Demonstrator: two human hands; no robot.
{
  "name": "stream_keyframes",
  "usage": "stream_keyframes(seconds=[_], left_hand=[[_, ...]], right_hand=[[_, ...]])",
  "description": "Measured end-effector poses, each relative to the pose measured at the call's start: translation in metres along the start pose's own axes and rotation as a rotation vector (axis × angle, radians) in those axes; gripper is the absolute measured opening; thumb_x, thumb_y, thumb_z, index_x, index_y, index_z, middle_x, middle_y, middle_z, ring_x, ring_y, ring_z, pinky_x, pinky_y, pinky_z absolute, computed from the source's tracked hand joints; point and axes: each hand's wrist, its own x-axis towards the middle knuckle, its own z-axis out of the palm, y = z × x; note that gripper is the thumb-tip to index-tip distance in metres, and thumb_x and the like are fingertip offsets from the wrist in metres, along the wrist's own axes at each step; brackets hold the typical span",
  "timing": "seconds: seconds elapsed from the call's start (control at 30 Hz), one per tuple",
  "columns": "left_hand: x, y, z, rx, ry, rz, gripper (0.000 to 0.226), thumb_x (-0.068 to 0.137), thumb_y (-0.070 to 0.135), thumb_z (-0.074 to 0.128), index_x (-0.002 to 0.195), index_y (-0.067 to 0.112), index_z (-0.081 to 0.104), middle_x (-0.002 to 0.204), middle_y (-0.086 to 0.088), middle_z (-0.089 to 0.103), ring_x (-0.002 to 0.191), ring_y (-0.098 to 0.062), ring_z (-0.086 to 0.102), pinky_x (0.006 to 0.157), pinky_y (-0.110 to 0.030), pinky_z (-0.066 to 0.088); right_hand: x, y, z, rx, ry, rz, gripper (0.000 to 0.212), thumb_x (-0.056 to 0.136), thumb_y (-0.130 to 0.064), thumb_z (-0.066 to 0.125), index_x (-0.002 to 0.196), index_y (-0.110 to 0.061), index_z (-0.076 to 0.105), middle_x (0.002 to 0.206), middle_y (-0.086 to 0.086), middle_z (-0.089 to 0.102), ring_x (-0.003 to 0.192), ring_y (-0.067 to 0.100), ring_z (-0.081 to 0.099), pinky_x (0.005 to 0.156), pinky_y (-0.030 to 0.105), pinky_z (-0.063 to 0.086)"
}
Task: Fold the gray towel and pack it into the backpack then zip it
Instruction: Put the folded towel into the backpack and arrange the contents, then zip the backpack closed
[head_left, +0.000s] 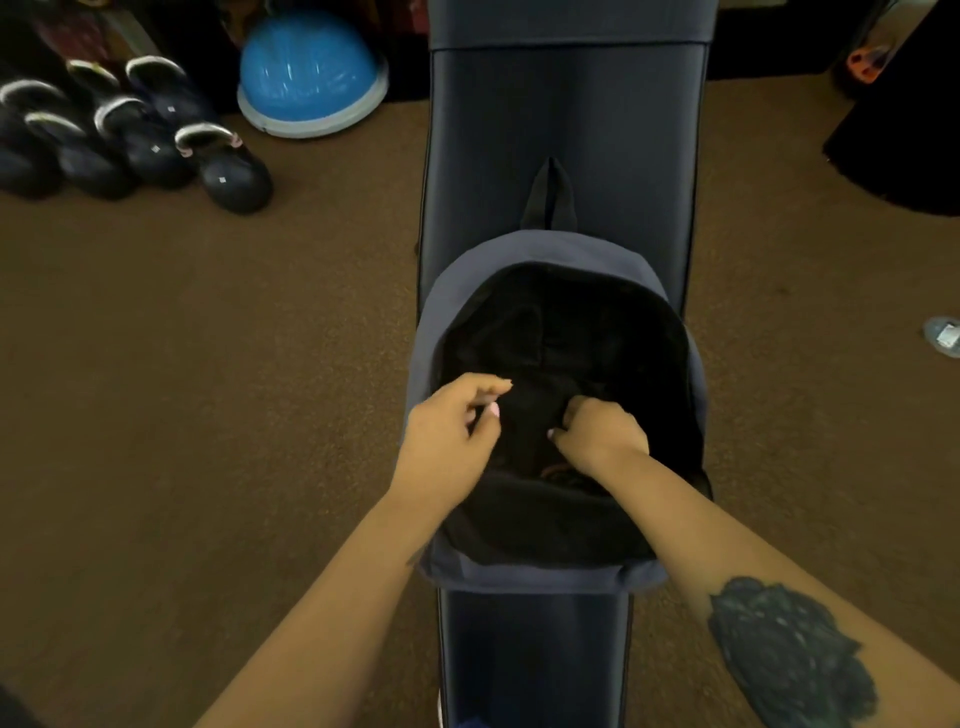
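Note:
A grey-blue backpack (467, 291) lies flat on a dark padded bench (566, 130), its main compartment unzipped and gaping wide. Inside, everything is very dark. A bundle of dark cloth, apparently the folded towel (524, 421), sits low in the compartment. My right hand (597, 434) is inside the opening, fisted on that cloth. My left hand (452, 431) hovers over the left rim of the opening with fingers loosely curled and nothing visibly in them. The open front flap (519, 571) lies folded toward me.
The bench runs away from me over brown carpet. Several dark kettlebells (156, 145) and a blue half-dome balance trainer (311, 73) stand at the far left. A dark object (904, 135) sits at the far right, with a small clear item (943, 335) on the carpet.

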Motion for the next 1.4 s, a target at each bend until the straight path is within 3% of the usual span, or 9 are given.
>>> stream_keyframes(seconds=[0.1, 0.2, 0.3, 0.43, 0.63, 0.8, 1.03, 1.2, 1.4], left_hand=[[-0.019, -0.006, -0.011, -0.140, 0.229, -0.023, 0.030, 0.087, 0.003, 0.054, 0.096, 0.031, 0.058, 0.097, 0.012, 0.064, 0.091, 0.001, 0.063, 0.080, -0.013, 0.049], [-0.033, -0.022, -0.015, -0.184, 0.389, -0.184, 0.034, 0.088, 0.000, 0.051, 0.089, 0.034, 0.049, 0.091, 0.011, 0.055, 0.083, 0.005, 0.055, 0.074, -0.012, 0.044], [-0.044, -0.040, -0.011, -0.164, 0.345, -0.437, 0.024, 0.090, 0.003, 0.049, 0.096, 0.026, 0.049, 0.094, 0.004, 0.055, 0.087, -0.008, 0.056, 0.072, -0.021, 0.043], [-0.051, -0.054, -0.003, -0.159, 0.237, -0.587, 0.018, 0.091, 0.008, 0.050, 0.102, 0.022, 0.051, 0.101, 0.000, 0.059, 0.094, -0.014, 0.058, 0.077, -0.026, 0.042], [-0.041, -0.058, 0.001, -0.132, 0.241, -0.548, 0.019, 0.091, 0.013, 0.054, 0.107, 0.022, 0.051, 0.114, -0.003, 0.057, 0.100, -0.014, 0.056, 0.081, -0.023, 0.042], [-0.031, -0.055, -0.004, 0.034, 0.194, -0.494, 0.026, 0.092, 0.016, 0.052, 0.118, 0.013, 0.055, 0.121, -0.006, 0.052, 0.101, -0.014, 0.052, 0.084, -0.024, 0.039], [-0.026, -0.058, -0.007, 0.128, 0.188, -0.471, 0.024, 0.095, 0.019, 0.049, 0.115, 0.011, 0.059, 0.118, -0.009, 0.055, 0.101, -0.018, 0.054, 0.077, -0.025, 0.036], [-0.026, -0.064, -0.010, 0.106, 0.177, -0.479, 0.024, 0.095, 0.017, 0.048, 0.114, 0.010, 0.061, 0.117, -0.010, 0.056, 0.091, -0.010, 0.045, 0.077, -0.024, 0.034], [-0.029, -0.070, -0.008, 0.025, 0.172, -0.477, 0.021, 0.096, 0.018, 0.048, 0.109, 0.010, 0.063, 0.111, -0.008, 0.057, 0.093, -0.013, 0.051, 0.078, -0.026, 0.038]], right_hand=[[-0.009, -0.004, 0.002, 0.008, -0.023, -0.024, 0.034, 0.088, -0.041, 0.059, 0.110, -0.015, 0.061, 0.101, 0.009, 0.066, 0.092, 0.030, 0.064, 0.073, 0.036, 0.055], [-0.017, -0.009, 0.003, 0.040, -0.010, -0.048, 0.028, 0.088, -0.040, 0.059, 0.105, -0.018, 0.061, 0.098, 0.007, 0.065, 0.089, 0.028, 0.064, 0.070, 0.033, 0.054], [-0.025, -0.015, 0.003, 0.084, 0.029, -0.097, 0.020, 0.088, -0.039, 0.059, 0.094, -0.020, 0.062, 0.090, 0.004, 0.066, 0.083, 0.025, 0.063, 0.066, 0.030, 0.051], [-0.034, -0.028, 0.004, 0.149, 0.077, -0.171, 0.015, 0.088, -0.038, 0.058, 0.085, -0.024, 0.062, 0.080, -0.001, 0.067, 0.078, 0.022, 0.065, 0.067, 0.035, 0.056], [-0.048, -0.056, 0.008, 0.239, 0.136, -0.377, 0.006, 0.083, -0.034, 0.064, 0.084, -0.028, 0.066, 0.082, -0.008, 0.060, 0.075, 0.013, 0.061, 0.072, 0.036, 0.055], [-0.056, -0.075, 0.016, 0.193, 0.113, -0.465, 0.016, 0.082, -0.037, 0.066, 0.096, -0.031, 0.068, 0.089, -0.010, 0.051, 0.082, 0.011, 0.056, 0.073, 0.030, 0.050], [-0.056, -0.095, 0.020, 0.064, 0.055, -0.382, 0.031, 0.086, -0.036, 0.061, 0.116, -0.025, 0.063, 0.118, 0.002, 0.054, 0.106, 0.022, 0.057, 0.086, 0.037, 0.051], [-0.060, -0.106, 0.018, -0.001, 0.067, -0.347, 0.031, 0.086, -0.043, 0.059, 0.109, -0.022, 0.065, 0.117, 0.006, 0.052, 0.104, 0.024, 0.055, 0.085, 0.039, 0.051], [-0.063, -0.117, 0.024, -0.104, 0.092, -0.287, 0.042, 0.087, -0.047, 0.055, 0.112, -0.014, 0.065, 0.117, 0.009, 0.052, 0.102, 0.026, 0.057, 0.085, 0.039, 0.051]])
